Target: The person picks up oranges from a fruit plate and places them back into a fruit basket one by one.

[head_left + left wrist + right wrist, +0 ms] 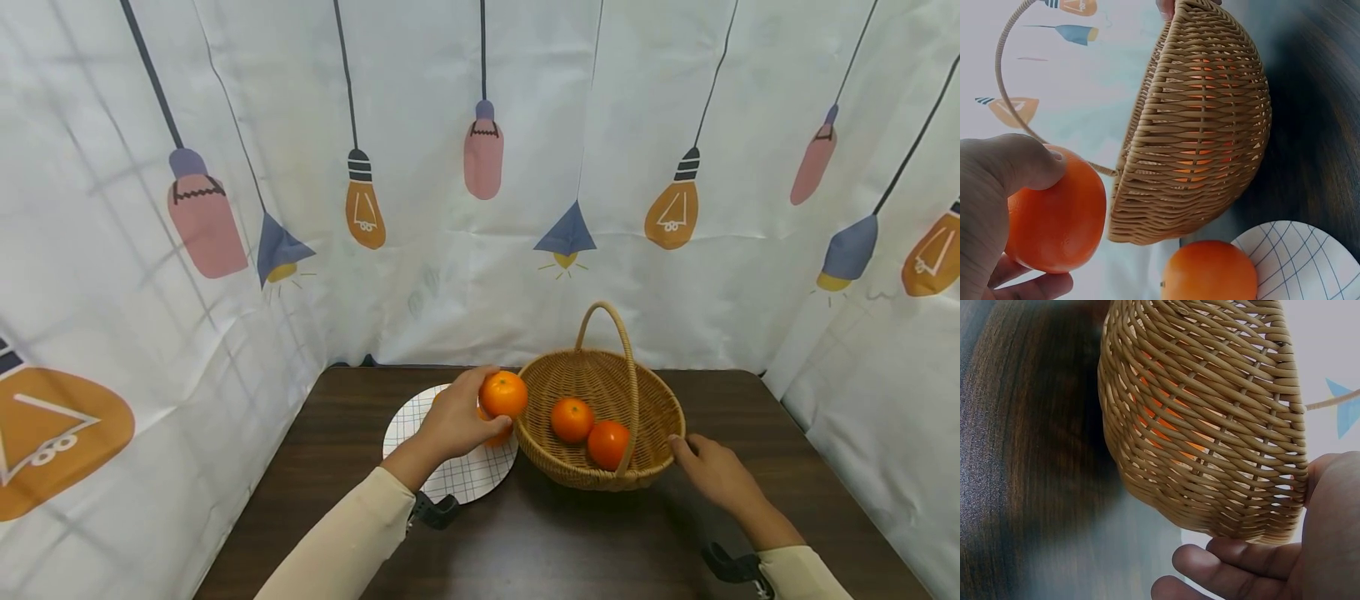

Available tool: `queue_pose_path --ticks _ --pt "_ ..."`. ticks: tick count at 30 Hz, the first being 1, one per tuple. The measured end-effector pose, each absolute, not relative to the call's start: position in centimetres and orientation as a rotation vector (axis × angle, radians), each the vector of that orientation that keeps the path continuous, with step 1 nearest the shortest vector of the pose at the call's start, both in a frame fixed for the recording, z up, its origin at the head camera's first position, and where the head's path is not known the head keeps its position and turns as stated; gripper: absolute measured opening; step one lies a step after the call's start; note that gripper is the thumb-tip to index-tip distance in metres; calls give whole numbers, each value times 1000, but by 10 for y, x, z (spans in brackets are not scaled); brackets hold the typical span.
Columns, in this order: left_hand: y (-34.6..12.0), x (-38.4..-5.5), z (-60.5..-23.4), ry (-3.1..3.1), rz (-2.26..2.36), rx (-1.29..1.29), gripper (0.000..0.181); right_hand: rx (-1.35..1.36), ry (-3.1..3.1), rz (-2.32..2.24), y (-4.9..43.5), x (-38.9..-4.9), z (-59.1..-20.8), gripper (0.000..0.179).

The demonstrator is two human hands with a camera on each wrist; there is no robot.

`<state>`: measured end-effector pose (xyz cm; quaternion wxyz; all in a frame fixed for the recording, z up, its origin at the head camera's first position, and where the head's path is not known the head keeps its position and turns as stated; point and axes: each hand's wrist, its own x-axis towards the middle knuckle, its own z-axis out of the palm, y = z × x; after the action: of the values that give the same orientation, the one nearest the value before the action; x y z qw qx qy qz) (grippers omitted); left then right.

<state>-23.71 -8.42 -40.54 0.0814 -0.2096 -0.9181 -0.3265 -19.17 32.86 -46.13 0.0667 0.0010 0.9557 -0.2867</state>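
Observation:
My left hand (456, 418) holds an orange (504, 394) between thumb and fingers, above the plate and beside the basket's left rim. In the left wrist view the thumb lies across the held orange (1060, 215). The wicker basket (658, 404) has a tall arched handle, and two oranges (572, 419) show inside it. With thumb at the rim and fingers against the outer weave, my right hand (716, 477) grips the basket's right side. Below the left hand, another orange (1210, 274) sits on a white plate (1300, 265) with dark grid lines, partly hidden by that hand in the head view.
The dark wooden table (555, 542) carries the plate at left and the basket right next to it. A white curtain (450, 283) printed with lamps hangs behind the table and along both sides. Each wrist wears a black strap mount (435, 510).

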Motion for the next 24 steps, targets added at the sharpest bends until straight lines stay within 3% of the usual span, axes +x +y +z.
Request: queue_pose_path --ticks 24 --pt "-60 -239 -403 -2795 -1039 -684 75 7 2873 -883 327 -190 -460 81"
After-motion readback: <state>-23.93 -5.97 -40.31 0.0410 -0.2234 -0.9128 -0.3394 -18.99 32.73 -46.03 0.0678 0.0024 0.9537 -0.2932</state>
